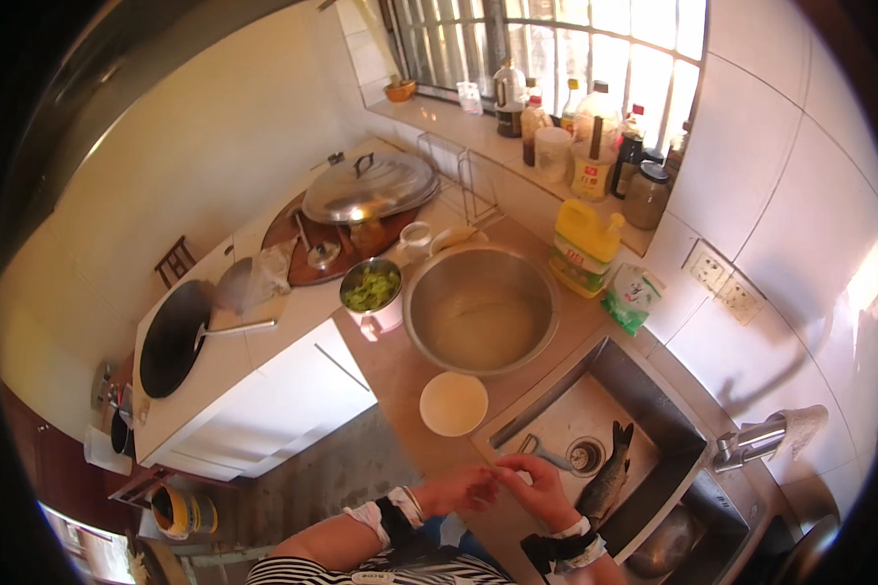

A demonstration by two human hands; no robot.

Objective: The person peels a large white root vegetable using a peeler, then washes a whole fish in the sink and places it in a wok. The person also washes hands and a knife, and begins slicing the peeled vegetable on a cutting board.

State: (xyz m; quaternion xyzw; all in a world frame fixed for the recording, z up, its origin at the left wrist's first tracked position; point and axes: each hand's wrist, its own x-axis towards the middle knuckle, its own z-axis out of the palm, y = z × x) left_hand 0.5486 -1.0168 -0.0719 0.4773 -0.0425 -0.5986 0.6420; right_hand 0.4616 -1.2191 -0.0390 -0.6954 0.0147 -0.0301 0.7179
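Note:
My left hand [462, 488] and my right hand [531, 484] meet above the counter's front edge, beside the sink. The right thumb and fingertips reach the left fingers; whether anything small is between them cannot be made out. A whole fish [606, 479] lies in the sink basin [647, 439], right of my right hand, its tail pointing away from me. Near the drain strainer [585, 456] rests a grey-handled tool that looks like a peeler [549, 453]. Beyond my hands stand a pale bowl [453, 404] and a large metal basin [483, 311] with cloudy liquid.
A pot of chopped greens [371, 288] stands left of the basin. Behind it are a yellow jug [582, 248] and a green-white packet [631, 298]. The faucet [750, 442] rises at the right. A wok [175, 340] and a domed lid [369, 186] occupy the left counter.

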